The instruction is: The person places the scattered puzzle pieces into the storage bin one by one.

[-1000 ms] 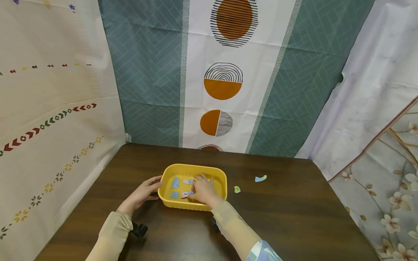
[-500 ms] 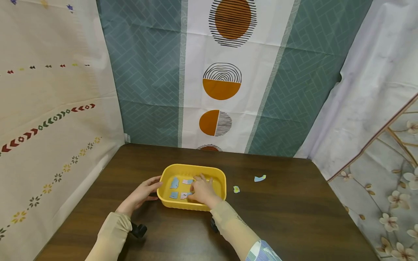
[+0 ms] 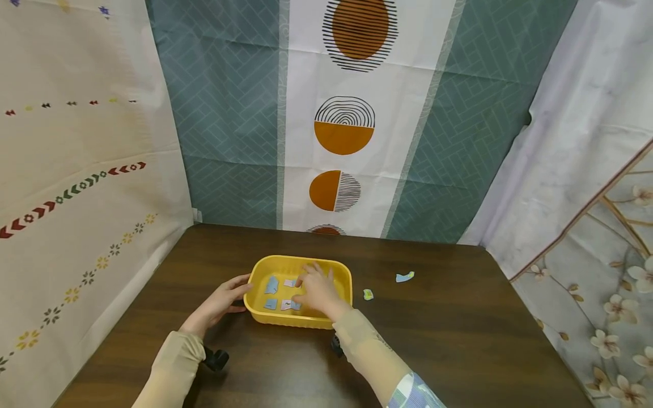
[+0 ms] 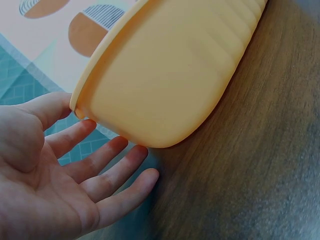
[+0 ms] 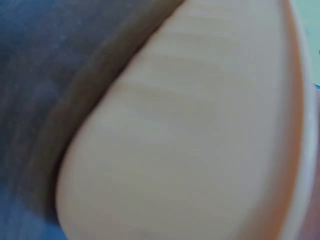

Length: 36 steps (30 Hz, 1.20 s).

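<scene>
We see a yellow tray on the table, blue and pink pieces inside it.
The left hand rests spread fingers against its left end; the right hand is within, fingers parted, though we cannot tell whether they touch a piece. Two scraps lie outside, right of the tray.

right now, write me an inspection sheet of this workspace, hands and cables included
Surface: brown wood-grain table.
Job's things: yellow tray with several blue and pink pieces inside; a yellow-green piece and a blue-and-yellow piece lie on the table, right of the tray.
Clutter: nothing seen.
Hands: left hand touches the tray's left end; right hand is over the tray, whether holding a piece is unclear.
Cables: nothing seen.
Surroundings: patterned cloths behind and on both sides.
</scene>
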### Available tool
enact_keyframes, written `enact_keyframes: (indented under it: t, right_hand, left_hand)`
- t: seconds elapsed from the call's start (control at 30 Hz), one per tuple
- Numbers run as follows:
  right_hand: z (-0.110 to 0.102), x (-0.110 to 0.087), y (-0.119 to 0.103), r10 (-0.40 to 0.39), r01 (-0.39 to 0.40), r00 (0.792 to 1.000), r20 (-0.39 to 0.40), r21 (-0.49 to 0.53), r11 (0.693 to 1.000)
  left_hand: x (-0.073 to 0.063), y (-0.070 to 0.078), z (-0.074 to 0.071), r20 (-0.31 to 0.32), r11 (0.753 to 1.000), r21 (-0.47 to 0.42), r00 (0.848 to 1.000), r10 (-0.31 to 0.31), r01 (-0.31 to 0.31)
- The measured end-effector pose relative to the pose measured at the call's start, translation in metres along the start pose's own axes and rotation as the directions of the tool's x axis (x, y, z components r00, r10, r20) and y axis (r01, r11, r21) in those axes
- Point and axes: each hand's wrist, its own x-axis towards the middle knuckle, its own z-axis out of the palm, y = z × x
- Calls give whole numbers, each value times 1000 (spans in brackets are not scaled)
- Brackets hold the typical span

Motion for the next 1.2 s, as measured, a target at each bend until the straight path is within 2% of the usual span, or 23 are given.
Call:
enact_keyframes:
  t: [0.23,0.47,0.9,1.2]
  right_hand:
    - [-19,-4,7,-28,29,999,-45,30,999]
    - [-33,-5,23,-10,13,997,-75,34,999]
    - [-54,-12,69,93,-82,985,-144,81,993]
    - [-61,-22,104,175,-161,972,-158,99,982]
  left_hand:
    - [-1,0,-1,6,1000,5,1000,1,-1]
    - [-1,2,-2,12,1000,8,1000,0,0]
    - [-1,4,-1,24,1000,13,1000,7,-7]
    - [-2,3,1,35,1000,12,999,8,-8]
